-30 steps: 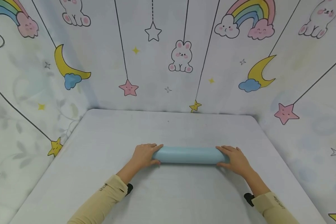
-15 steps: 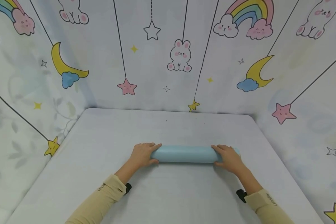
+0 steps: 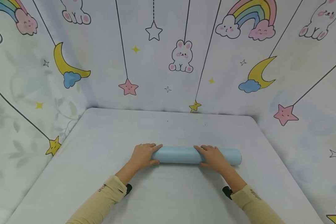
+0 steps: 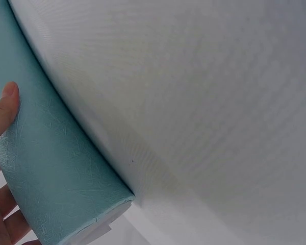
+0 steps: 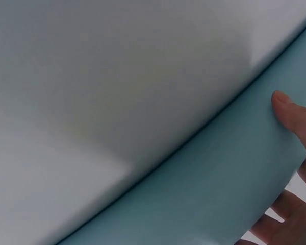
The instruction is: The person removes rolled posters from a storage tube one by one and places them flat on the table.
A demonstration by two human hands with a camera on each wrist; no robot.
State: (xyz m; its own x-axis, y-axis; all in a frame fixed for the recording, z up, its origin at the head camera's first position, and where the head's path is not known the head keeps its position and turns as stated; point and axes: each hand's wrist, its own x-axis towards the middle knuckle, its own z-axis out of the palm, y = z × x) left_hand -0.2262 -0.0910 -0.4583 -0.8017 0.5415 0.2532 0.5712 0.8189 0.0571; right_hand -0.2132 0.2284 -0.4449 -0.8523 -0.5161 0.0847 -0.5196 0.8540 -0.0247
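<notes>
A light blue roll (image 3: 179, 154) lies crosswise on the white tabletop. My left hand (image 3: 142, 155) grips its left end, thumb on the near side and fingers over the far side. Nearer the middle, my right hand (image 3: 212, 157) holds the roll in the same way, so its right end sticks out beyond the hand. In the left wrist view the roll (image 4: 56, 153) has a leather-like grain and a whitish end. The right wrist view shows the thumb lying flat on the roll (image 5: 204, 168), with the other fingers partly hidden behind it.
The white tabletop (image 3: 168, 193) spreads around the roll on all sides. A fabric backdrop (image 3: 156, 68) printed with stars, moons, rabbits and rainbows rises at the back and both sides. Dark wrist cameras sit below both hands.
My right hand has slid left along the roll, from its right end toward the middle, uncovering that end. The left hand and the roll stay in place.
</notes>
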